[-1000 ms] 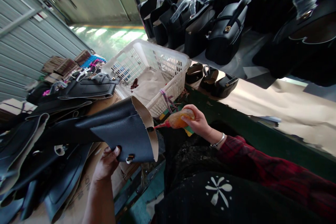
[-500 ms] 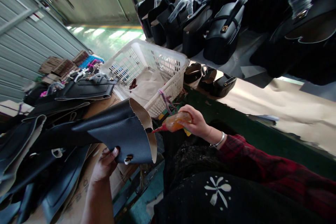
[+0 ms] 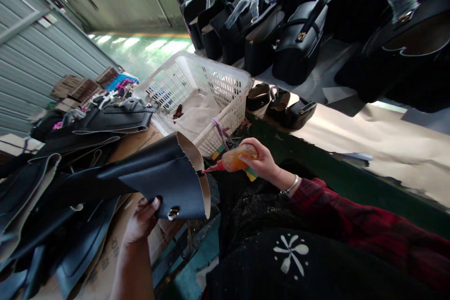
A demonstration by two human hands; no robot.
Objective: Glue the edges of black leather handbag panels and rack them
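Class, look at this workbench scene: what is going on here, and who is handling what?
A person is working on a bag part. The left hand grips a curled black leather piece from below, holding its pale edge up. The right hand holds an orange squeeze bottle, its red tip at that edge. A white basket stands behind, and finished black handbags line the shelf above.

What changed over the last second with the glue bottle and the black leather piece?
Little changed. The right hand tipped the orange glue bottle a bit, so its red nozzle now sits against the pale inner edge of the black leather piece. Nothing was picked up or released. The left hand grips the piece's lower edge as before, and the white basket has not moved.
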